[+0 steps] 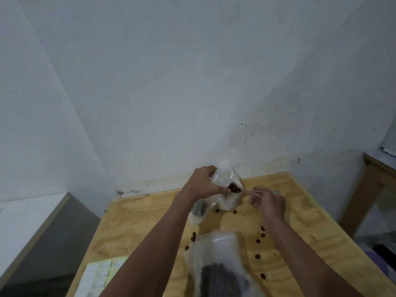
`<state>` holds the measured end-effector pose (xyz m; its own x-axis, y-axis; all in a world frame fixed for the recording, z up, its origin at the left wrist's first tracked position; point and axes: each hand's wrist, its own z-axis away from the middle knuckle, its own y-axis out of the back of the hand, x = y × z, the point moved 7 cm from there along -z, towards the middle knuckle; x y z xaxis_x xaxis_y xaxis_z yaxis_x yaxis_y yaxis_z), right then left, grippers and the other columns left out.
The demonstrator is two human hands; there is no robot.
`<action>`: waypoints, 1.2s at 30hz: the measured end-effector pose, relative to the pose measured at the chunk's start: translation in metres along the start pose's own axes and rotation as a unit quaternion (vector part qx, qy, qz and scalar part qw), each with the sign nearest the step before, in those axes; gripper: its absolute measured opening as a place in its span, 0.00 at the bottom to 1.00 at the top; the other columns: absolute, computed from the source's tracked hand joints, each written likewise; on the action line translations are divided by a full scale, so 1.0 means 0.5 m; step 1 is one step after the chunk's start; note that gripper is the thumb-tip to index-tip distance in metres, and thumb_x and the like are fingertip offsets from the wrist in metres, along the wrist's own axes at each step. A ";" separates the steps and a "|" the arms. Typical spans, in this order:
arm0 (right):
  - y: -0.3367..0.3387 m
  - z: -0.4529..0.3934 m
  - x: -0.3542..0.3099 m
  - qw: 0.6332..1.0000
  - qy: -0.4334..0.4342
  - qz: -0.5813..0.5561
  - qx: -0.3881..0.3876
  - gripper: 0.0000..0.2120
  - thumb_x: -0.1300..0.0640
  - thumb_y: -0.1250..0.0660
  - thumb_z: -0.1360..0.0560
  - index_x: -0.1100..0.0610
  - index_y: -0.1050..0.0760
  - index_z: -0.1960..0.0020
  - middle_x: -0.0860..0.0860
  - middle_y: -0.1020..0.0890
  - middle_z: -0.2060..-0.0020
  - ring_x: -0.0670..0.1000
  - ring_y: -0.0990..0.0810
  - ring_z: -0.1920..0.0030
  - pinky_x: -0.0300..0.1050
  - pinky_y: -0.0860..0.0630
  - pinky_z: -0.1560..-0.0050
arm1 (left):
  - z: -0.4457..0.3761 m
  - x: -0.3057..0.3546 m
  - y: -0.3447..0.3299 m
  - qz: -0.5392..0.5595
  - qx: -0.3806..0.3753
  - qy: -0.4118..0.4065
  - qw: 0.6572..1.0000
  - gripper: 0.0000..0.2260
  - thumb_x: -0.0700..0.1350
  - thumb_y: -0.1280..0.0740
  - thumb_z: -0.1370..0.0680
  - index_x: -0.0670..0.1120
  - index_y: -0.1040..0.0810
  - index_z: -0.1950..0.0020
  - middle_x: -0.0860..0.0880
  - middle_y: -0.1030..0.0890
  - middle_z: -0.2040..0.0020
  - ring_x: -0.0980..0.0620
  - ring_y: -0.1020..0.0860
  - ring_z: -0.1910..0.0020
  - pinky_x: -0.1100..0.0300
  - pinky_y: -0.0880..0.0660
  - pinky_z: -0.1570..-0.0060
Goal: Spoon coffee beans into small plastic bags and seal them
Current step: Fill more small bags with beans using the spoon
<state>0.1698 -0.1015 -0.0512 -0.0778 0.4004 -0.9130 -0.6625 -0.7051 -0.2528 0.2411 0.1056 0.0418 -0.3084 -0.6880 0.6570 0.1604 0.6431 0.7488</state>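
Gripping clear small bag [225, 179] w/ left hand [204, 185], right hand [269, 203] pinching bean-loaded spoon [246, 190].

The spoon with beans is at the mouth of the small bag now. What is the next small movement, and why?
Probably tip the thin metal spoon so its dark coffee beans drop in. The right hand has its bowl at the mouth of the small clear plastic bag, which the left hand pinches open.

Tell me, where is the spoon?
The spoon is in the right hand, its bowl of beans at the mouth of the small bag held by the left hand.
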 end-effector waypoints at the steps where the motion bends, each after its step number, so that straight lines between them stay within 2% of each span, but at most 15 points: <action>1: 0.001 0.002 -0.006 1.000 0.006 0.001 -0.001 0.06 0.67 0.35 0.23 0.66 0.18 0.52 0.60 0.13 0.62 0.57 0.17 0.65 0.46 0.17 0.64 | 0.009 -0.004 0.005 0.006 0.006 0.000 1.000 0.27 0.53 0.17 0.35 0.49 0.20 0.39 0.52 0.18 0.45 0.53 0.20 0.48 0.59 0.22 0.53; 4: 0.004 0.013 -0.027 1.000 0.028 -0.004 0.002 0.07 0.67 0.35 0.23 0.67 0.18 0.52 0.61 0.14 0.62 0.58 0.16 0.64 0.43 0.19 0.68 | 0.042 -0.015 0.015 0.020 0.027 0.006 0.999 0.31 0.52 0.17 0.34 0.48 0.22 0.34 0.52 0.19 0.42 0.54 0.22 0.46 0.57 0.22 0.49; 8: 0.000 0.036 -0.075 0.997 0.082 -0.006 -0.011 0.08 0.64 0.35 0.21 0.65 0.19 0.55 0.60 0.14 0.62 0.58 0.15 0.63 0.43 0.19 0.69 | 0.086 -0.015 0.021 0.013 0.067 0.008 0.998 0.38 0.59 0.20 0.37 0.48 0.24 0.31 0.51 0.19 0.42 0.51 0.20 0.44 0.53 0.21 0.48; 12: -0.021 0.067 -0.126 0.991 0.122 0.011 -0.045 0.09 0.62 0.34 0.21 0.64 0.17 0.54 0.57 0.13 0.64 0.56 0.15 0.65 0.49 0.18 0.61 | 0.113 -0.011 0.031 0.010 0.093 -0.001 0.996 0.32 0.54 0.18 0.35 0.47 0.22 0.35 0.49 0.18 0.44 0.50 0.21 0.45 0.52 0.22 0.47; 15: -0.044 0.101 -0.148 0.984 0.150 0.040 -0.084 0.09 0.62 0.35 0.21 0.63 0.17 0.54 0.57 0.13 0.65 0.54 0.16 0.65 0.49 0.17 0.61 | 0.123 -0.009 0.035 0.015 0.106 -0.010 0.994 0.29 0.54 0.18 0.34 0.48 0.21 0.36 0.49 0.17 0.45 0.49 0.20 0.47 0.52 0.22 0.49; 18: -0.072 0.137 -0.151 0.963 0.199 0.119 -0.135 0.10 0.62 0.35 0.20 0.60 0.17 0.56 0.55 0.13 0.66 0.53 0.15 0.67 0.49 0.16 0.61 | 0.128 -0.003 0.032 0.021 0.111 -0.016 0.993 0.29 0.54 0.18 0.35 0.46 0.20 0.37 0.47 0.16 0.47 0.48 0.20 0.49 0.49 0.21 0.49; 21: -0.096 0.165 -0.155 0.925 0.269 0.205 -0.175 0.10 0.60 0.35 0.19 0.58 0.16 0.54 0.52 0.14 0.66 0.50 0.15 0.69 0.46 0.16 0.62 | 0.128 -0.001 0.030 0.008 0.112 -0.022 0.993 0.31 0.55 0.19 0.33 0.45 0.21 0.35 0.46 0.17 0.44 0.47 0.20 0.47 0.53 0.23 0.48; 25: -0.072 0.164 -0.173 0.924 0.329 0.170 -0.092 0.10 0.59 0.36 0.18 0.56 0.16 0.51 0.48 0.14 0.62 0.45 0.16 0.68 0.38 0.19 0.67 | 0.127 -0.024 0.044 0.045 0.126 0.014 0.991 0.30 0.55 0.18 0.33 0.47 0.22 0.35 0.52 0.21 0.48 0.54 0.24 0.51 0.57 0.23 0.50; 26: -0.062 0.155 -0.171 0.928 0.331 0.160 -0.069 0.10 0.59 0.36 0.18 0.56 0.16 0.51 0.48 0.14 0.61 0.45 0.16 0.67 0.39 0.18 0.67 | 0.124 -0.034 0.046 0.067 0.126 0.027 0.989 0.30 0.54 0.18 0.33 0.48 0.22 0.35 0.54 0.21 0.48 0.55 0.23 0.50 0.58 0.23 0.49; 28: -0.057 0.128 -0.155 0.924 0.332 0.184 -0.048 0.10 0.58 0.36 0.17 0.55 0.16 0.50 0.48 0.14 0.60 0.47 0.15 0.64 0.49 0.16 0.61 | 0.115 -0.049 0.053 0.112 0.129 0.046 0.984 0.30 0.54 0.17 0.35 0.51 0.21 0.36 0.54 0.19 0.45 0.53 0.20 0.46 0.56 0.20 0.48; 29: -0.059 0.113 -0.142 0.919 0.329 0.210 -0.052 0.11 0.57 0.36 0.17 0.55 0.15 0.49 0.48 0.13 0.60 0.49 0.15 0.63 0.54 0.16 0.59 | 0.109 -0.054 0.055 0.136 0.127 0.056 0.981 0.29 0.55 0.17 0.36 0.53 0.21 0.38 0.54 0.18 0.45 0.53 0.19 0.45 0.55 0.19 0.47; 31: -0.068 0.089 -0.114 0.913 0.313 0.255 -0.069 0.11 0.56 0.36 0.17 0.56 0.14 0.47 0.49 0.13 0.60 0.52 0.15 0.62 0.57 0.16 0.56 | 0.088 -0.049 0.057 0.160 0.113 0.062 0.979 0.24 0.55 0.18 0.36 0.55 0.20 0.42 0.54 0.17 0.45 0.53 0.19 0.46 0.56 0.19 0.49; 33: -0.075 0.078 -0.090 0.906 0.307 0.279 -0.080 0.12 0.56 0.35 0.18 0.58 0.14 0.46 0.51 0.12 0.56 0.53 0.14 0.59 0.53 0.16 0.53 | 0.061 -0.036 0.049 0.152 0.083 0.067 0.983 0.25 0.56 0.18 0.36 0.53 0.19 0.41 0.54 0.17 0.44 0.53 0.19 0.45 0.59 0.21 0.50; 35: -0.077 0.077 -0.073 0.895 0.319 0.302 -0.079 0.11 0.58 0.35 0.18 0.60 0.14 0.45 0.53 0.12 0.52 0.53 0.14 0.53 0.41 0.20 0.52 | 0.032 -0.028 0.034 0.121 0.054 0.074 0.988 0.37 0.63 0.20 0.41 0.50 0.19 0.35 0.52 0.18 0.37 0.51 0.21 0.38 0.56 0.22 0.43; 36: -0.077 0.077 -0.067 0.890 0.322 0.312 -0.076 0.11 0.59 0.35 0.18 0.60 0.14 0.43 0.54 0.12 0.52 0.52 0.15 0.52 0.36 0.23 0.55 | 0.021 -0.028 0.024 0.107 0.037 0.084 0.990 0.40 0.65 0.21 0.43 0.50 0.20 0.34 0.52 0.19 0.36 0.50 0.22 0.37 0.55 0.23 0.41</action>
<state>0.1693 -0.0653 0.0012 0.0812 -0.4822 -0.8723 -0.5273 -0.7635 0.3729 0.2376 0.1262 0.0407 -0.1128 -0.5751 0.8102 0.1335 0.7993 0.5859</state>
